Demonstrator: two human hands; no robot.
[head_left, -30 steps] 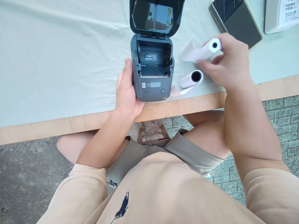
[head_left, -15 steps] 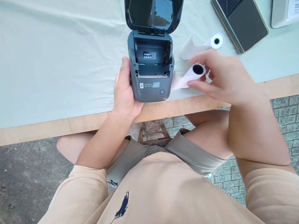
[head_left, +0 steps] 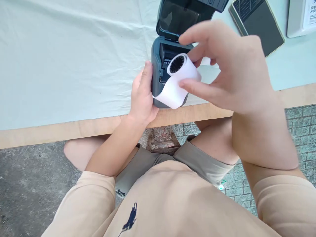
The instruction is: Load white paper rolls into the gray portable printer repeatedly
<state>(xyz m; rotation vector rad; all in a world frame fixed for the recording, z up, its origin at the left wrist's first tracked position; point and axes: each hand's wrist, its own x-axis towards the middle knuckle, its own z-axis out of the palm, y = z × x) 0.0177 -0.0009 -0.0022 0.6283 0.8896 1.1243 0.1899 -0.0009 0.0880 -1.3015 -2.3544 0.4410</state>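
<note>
A dark grey label printer (head_left: 155, 62) with its lid (head_left: 184, 16) flipped up is gripped along its left side by my left hand (head_left: 143, 95). Over the printer's open bay my right hand (head_left: 227, 65) pinches a white paper roll (head_left: 191, 69) between thumb and fingers. The roll's black core faces up and left. A loose strip of its paper curls down across the printer's front, covering the button and much of the bay.
A black-screened phone (head_left: 263, 29) lies on the pale cloth (head_left: 74, 65) at the upper right. Beyond it sits a white box-like object with a printed label (head_left: 302, 16). The wooden table edge (head_left: 98, 126) runs in front of my lap.
My right hand has brought the paper roll left and over the printer's bay. The printer has shifted right and turned slightly in my left hand. The second roll is now hidden.
</note>
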